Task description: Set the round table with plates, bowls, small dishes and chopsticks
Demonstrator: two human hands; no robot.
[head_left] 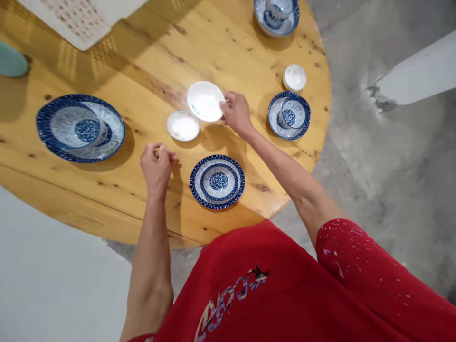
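My right hand (235,113) grips the rim of a small white bowl (204,100), which is tilted above the round wooden table (149,71). A small white saucer (183,126) lies flat just left of and below that bowl. My left hand (156,164) hovers over the table left of a blue-patterned plate (217,181), its fingers curled together in a loose fist; whether anything is in them is hidden.
A large blue plate with a bowl on it (80,127) sits at the left. A blue dish holding a cup (289,115) is at the right, another white saucer (294,77) behind it, and a further blue bowl set (277,15) at the far edge. A white basket (76,19) stands at the back left.
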